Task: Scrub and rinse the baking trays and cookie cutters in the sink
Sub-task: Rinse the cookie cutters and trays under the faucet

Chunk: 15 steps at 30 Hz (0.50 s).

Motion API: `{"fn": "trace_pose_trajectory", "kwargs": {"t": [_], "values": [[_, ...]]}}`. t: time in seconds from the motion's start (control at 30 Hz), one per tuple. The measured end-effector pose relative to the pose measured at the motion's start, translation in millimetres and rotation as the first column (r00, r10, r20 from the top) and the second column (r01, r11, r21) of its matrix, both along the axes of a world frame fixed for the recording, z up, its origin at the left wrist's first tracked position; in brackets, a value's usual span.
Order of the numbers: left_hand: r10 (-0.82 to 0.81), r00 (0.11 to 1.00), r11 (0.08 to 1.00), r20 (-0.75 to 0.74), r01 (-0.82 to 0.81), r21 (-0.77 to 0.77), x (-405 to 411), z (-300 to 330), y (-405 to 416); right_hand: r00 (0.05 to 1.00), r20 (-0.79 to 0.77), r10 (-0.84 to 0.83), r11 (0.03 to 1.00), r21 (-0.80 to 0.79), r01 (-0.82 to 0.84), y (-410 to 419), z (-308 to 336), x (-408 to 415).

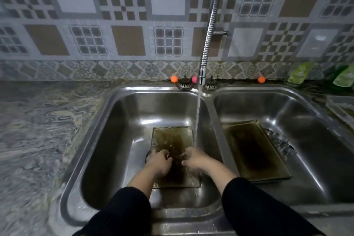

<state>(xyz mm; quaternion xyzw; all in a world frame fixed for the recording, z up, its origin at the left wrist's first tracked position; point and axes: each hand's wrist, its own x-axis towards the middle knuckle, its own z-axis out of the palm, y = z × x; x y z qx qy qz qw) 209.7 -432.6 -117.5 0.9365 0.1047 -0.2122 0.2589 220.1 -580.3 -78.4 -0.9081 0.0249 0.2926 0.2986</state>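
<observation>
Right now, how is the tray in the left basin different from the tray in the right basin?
The left tray sits under the running water, wet and splashing; the right tray gets no stream. Both hands, left hand and right hand, are on the left tray; nothing touches the right tray. The left tray lies square to the sink, the right tray angled. Both are rectangular, with dark brown staining.
</observation>
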Motion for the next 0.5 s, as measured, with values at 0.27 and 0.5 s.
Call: {"fn": "trace_pose_trajectory", "kwargs": {"t": [0.27, 0.5], "values": [[0.051, 0.987, 0.999, -0.152, -0.05, 0.007, 17, -36, 22, 0.977, -0.132, -0.166, 0.977, -0.16, 0.144, 16, -46, 20], [0.103, 0.96, 0.971, -0.26, -0.154, -0.184, 23, -46, 33, 0.963, -0.19, -0.191, 0.978, -0.122, 0.17, 18, -47, 24]]}}
